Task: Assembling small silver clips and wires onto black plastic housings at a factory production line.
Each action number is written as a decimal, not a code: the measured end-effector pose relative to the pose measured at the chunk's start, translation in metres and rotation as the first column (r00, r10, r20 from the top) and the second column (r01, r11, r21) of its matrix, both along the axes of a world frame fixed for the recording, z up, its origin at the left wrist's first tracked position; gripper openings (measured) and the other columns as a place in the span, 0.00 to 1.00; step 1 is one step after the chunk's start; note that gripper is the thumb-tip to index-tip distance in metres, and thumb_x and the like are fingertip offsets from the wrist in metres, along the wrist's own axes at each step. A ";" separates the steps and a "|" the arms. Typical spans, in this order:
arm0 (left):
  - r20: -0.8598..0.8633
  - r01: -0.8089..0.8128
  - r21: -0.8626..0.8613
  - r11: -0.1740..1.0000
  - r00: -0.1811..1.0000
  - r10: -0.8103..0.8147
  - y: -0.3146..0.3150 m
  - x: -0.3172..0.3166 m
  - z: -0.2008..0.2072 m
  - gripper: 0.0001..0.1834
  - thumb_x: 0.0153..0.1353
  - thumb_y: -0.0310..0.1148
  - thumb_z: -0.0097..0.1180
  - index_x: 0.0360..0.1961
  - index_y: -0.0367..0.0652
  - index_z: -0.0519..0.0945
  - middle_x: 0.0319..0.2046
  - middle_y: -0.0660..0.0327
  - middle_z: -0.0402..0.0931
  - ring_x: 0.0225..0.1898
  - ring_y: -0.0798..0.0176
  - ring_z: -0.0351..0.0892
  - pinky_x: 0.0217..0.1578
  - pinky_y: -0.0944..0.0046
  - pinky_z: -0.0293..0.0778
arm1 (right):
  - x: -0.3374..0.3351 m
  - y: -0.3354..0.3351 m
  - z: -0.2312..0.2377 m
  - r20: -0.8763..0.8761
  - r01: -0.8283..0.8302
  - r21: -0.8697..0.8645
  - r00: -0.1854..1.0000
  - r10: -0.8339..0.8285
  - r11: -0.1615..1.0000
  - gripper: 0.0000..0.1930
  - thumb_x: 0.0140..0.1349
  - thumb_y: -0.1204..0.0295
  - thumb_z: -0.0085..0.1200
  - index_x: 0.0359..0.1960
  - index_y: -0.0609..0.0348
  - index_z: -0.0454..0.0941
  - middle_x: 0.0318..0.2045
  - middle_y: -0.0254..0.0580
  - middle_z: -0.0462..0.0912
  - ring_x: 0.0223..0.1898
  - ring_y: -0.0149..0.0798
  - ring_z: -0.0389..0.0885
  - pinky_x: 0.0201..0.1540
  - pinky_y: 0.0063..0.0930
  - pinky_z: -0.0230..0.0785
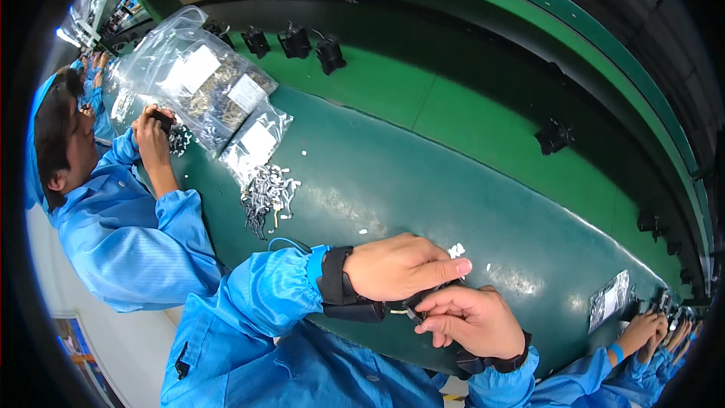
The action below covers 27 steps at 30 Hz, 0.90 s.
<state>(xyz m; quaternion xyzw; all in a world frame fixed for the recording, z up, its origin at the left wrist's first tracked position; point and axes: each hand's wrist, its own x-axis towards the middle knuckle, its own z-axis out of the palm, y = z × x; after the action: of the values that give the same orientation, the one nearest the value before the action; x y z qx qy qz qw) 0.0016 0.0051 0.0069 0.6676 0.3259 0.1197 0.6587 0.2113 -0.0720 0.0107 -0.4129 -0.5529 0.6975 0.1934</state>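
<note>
Green bench top (453,181) is carrying a pile of small metal parts (266,195) beyond the left hand (400,264). Both hands, right hand (472,321) included, are pinching a small dark part (423,302), mostly hidden by fingers. Clear plastic bags (204,83) are lying behind the pile.

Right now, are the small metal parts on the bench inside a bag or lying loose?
Lying loose: the small metal parts form a spread pile directly on the green bench, just outside a clear plastic bag.

Bright, even light; warped fisheye edges
</note>
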 end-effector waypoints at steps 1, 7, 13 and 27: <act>0.000 -0.009 0.015 1.000 1.000 0.009 -0.001 0.000 -0.002 0.35 0.78 0.56 0.42 0.29 0.34 0.83 0.23 0.49 0.82 0.27 0.47 0.82 0.35 0.54 0.77 | -0.001 -0.003 -0.004 -0.007 0.033 -0.008 0.999 -0.033 0.999 0.12 0.64 0.76 0.64 0.48 0.61 0.82 0.30 0.37 0.89 0.28 0.31 0.89 0.32 0.22 0.77; 0.033 0.049 0.047 0.998 0.998 -0.050 -0.001 0.002 -0.008 0.37 0.78 0.58 0.41 0.28 0.34 0.83 0.22 0.46 0.81 0.27 0.42 0.81 0.34 0.51 0.75 | -0.007 -0.004 0.001 0.005 0.091 0.087 0.996 -0.092 0.992 0.12 0.61 0.78 0.68 0.45 0.61 0.84 0.29 0.37 0.89 0.26 0.30 0.88 0.30 0.21 0.76; 0.023 -0.052 0.077 0.996 0.998 0.051 0.005 -0.001 -0.010 0.40 0.77 0.60 0.39 0.26 0.33 0.82 0.18 0.46 0.75 0.23 0.44 0.76 0.31 0.50 0.73 | -0.002 -0.004 0.000 -0.053 0.173 0.269 0.985 -0.165 0.948 0.08 0.63 0.79 0.67 0.43 0.65 0.86 0.28 0.39 0.89 0.27 0.30 0.88 0.31 0.21 0.77; -0.003 -0.078 -0.194 0.978 0.997 0.079 0.007 -0.001 -0.012 0.41 0.74 0.66 0.44 0.21 0.38 0.81 0.14 0.61 0.72 0.17 0.67 0.72 0.20 0.63 0.70 | 0.000 -0.005 0.000 -0.042 0.192 0.357 0.981 -0.189 0.914 0.09 0.63 0.81 0.65 0.44 0.66 0.84 0.30 0.43 0.88 0.30 0.31 0.89 0.34 0.22 0.78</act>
<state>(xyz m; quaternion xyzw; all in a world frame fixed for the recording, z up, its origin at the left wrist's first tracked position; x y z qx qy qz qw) 0.0009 0.0117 -0.0052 0.5863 0.3606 0.1149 0.7162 0.2114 -0.0772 0.0105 -0.4200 -0.6275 0.5639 0.3344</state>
